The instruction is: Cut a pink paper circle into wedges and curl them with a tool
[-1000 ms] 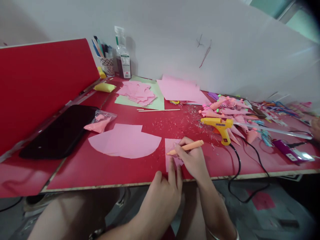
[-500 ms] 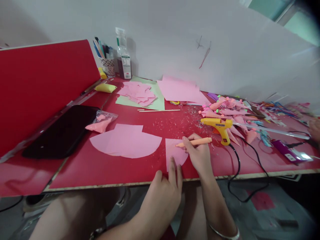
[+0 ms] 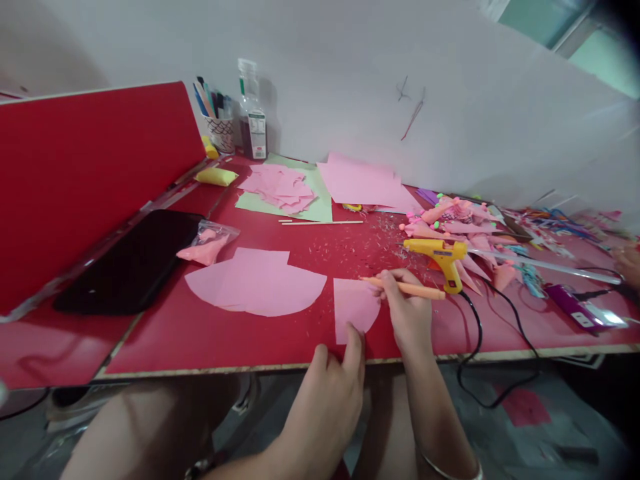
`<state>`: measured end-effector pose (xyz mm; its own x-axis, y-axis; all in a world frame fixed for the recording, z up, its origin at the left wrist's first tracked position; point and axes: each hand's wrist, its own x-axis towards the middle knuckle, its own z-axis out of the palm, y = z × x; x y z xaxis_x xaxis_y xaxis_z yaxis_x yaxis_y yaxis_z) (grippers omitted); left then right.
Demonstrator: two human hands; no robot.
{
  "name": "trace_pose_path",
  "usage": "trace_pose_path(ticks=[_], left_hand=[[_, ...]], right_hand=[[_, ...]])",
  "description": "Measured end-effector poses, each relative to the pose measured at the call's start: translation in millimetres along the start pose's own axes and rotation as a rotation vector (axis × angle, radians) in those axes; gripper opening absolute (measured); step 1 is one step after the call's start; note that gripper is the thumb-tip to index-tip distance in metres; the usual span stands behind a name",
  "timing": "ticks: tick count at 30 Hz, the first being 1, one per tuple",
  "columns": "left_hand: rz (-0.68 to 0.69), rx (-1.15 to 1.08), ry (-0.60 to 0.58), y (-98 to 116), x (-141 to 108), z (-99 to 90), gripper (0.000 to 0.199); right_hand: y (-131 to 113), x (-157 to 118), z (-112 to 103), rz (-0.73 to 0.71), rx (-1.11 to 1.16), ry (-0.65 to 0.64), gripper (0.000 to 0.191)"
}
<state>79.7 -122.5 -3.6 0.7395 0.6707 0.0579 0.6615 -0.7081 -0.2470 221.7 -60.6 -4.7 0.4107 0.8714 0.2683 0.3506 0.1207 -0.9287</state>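
Observation:
My right hand [image 3: 407, 303] grips an orange felt-tip pen [image 3: 423, 291], its tip pointing left near the top edge of a small pink paper piece [image 3: 353, 301]. That piece has straight sides at the top and left and a curved edge at lower right. At its bottom edge, my left hand [image 3: 333, 387] touches the paper with a fingertip, thumb apart from the fingers. Left of it lies a larger pink paper shape [image 3: 257, 283], rounded at both sides with a straight-topped tab.
A yellow glue gun [image 3: 445, 257] lies right, beside pink cone-shaped pieces [image 3: 463, 220]. A black phone-like slab [image 3: 130, 263] lies left, near a bag of pink material [image 3: 207, 245]. Behind are paper scraps [image 3: 277, 187], thin sticks [image 3: 323, 223] and a bottle [image 3: 253, 127]. Another person's hand [image 3: 627, 260] shows far right.
The pen has moved off the middle of the small paper to its top edge, and my right hand has shifted right. My left fingers have drawn back towards the paper's lower edge.

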Motion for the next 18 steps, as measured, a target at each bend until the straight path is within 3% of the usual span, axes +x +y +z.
trace_pose_path(ticks=[3,6,10,18], left_hand=[[0.003,-0.006,0.049,2.0,0.0,-0.6,0.037],[0.015,-0.016,0.076,2.2,0.7,-1.8,0.038],[0.008,-0.015,0.1,0.4,2.3,-4.0,0.036],[0.037,-0.024,0.139,-4.0,5.0,-2.2,0.034]], right_hand=[[-3.7,-4.5,3.4,0.068,0.083,-0.225,0.026],[-6.2,-7.9,7.1,0.102,0.115,-0.342,0.027],[-7.7,-10.1,9.3,0.105,0.094,-0.408,0.026],[-9.0,-10.1,8.4,0.026,-0.009,-0.42,0.029]])
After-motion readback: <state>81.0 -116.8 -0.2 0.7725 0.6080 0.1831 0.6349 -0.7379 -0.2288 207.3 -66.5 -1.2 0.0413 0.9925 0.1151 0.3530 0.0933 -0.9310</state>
